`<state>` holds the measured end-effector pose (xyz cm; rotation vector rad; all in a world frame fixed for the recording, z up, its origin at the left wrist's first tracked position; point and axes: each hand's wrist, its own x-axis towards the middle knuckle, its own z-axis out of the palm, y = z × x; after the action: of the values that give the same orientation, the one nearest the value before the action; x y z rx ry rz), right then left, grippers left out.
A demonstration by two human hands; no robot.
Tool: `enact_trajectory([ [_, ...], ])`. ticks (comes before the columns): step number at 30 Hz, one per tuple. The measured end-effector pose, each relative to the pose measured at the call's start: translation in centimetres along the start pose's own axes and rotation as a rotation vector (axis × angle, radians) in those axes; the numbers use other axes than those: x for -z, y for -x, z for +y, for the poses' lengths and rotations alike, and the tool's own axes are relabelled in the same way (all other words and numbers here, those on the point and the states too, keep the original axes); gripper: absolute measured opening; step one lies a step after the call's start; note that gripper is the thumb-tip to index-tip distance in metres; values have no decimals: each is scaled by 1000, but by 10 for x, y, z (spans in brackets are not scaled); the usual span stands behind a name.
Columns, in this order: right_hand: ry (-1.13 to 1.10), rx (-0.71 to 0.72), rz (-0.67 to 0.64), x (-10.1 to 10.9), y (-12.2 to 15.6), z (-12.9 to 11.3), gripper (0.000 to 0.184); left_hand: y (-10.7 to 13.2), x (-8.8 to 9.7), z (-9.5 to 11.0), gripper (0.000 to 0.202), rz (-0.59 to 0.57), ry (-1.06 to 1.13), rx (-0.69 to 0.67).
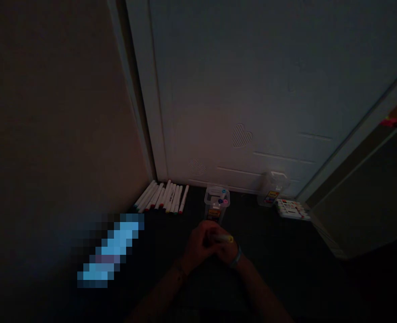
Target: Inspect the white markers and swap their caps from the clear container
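In dim light, my left hand (197,242) and my right hand (228,252) meet over the dark table. Between them is a pale marker (221,237) with a yellow end pointing right; the fingers of both hands are closed around it, partly hidden in shadow. Just beyond the hands stands a clear plastic container (214,211) with a dark orange label and a few markers upright inside, showing blue, purple and pink ends. To the left lies a row of several white markers (171,197) with coloured ends.
A second clear container (271,190) stands at the back right, beside a flat pack of markers (292,209). A bright pixelated screen-like patch (112,251) is at the left. The white panel (252,89) with a heart relief rises behind, and a wall (67,112) borders the left.
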<state>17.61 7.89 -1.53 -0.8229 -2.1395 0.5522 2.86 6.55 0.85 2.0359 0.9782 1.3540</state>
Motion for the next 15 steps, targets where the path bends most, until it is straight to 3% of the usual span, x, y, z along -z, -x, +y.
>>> enact_trajectory([
  [2,-124,-52,73,8,-2,-14,13,-1,2,0,46,88,25,-58],
  [5,-313,-156,196,18,-4,-31,9,-1,5,-2,32,171,95,-65],
  [7,-379,-161,230,21,-4,-37,7,-2,5,-2,29,127,107,-10],
  [12,-333,-108,254,20,-7,-38,7,-6,1,2,24,-112,7,176],
  [15,-306,-102,286,21,-8,-37,7,-5,0,1,20,-78,-17,222],
])
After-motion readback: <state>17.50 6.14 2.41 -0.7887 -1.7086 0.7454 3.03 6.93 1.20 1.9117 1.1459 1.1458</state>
